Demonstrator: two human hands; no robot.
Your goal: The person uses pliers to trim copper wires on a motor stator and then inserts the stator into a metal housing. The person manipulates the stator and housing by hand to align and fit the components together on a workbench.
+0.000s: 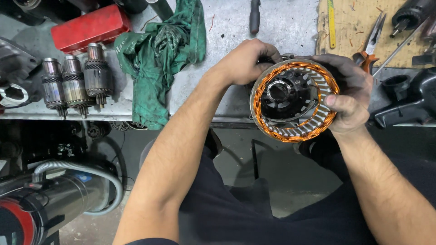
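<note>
I hold a round stator ring [313, 121] with orange copper windings and a dark housing inside it, over the front edge of a grey metal workbench [227, 95]. My left hand [245, 61] grips its upper left rim from behind. My right hand [347, 90], grimy with grease, wraps the right side with the thumb pressed on the slotted steel face. The ring's open face points up at the camera.
A crumpled green rag [159, 54] lies left of the hands. Three small armatures [75, 81] stand beside a red box [88, 27]. Orange-handled pliers [370, 43], a screwdriver [255, 16] and black parts [408, 102] lie at the back and right. A grey hose and machine [54, 190] sit below left.
</note>
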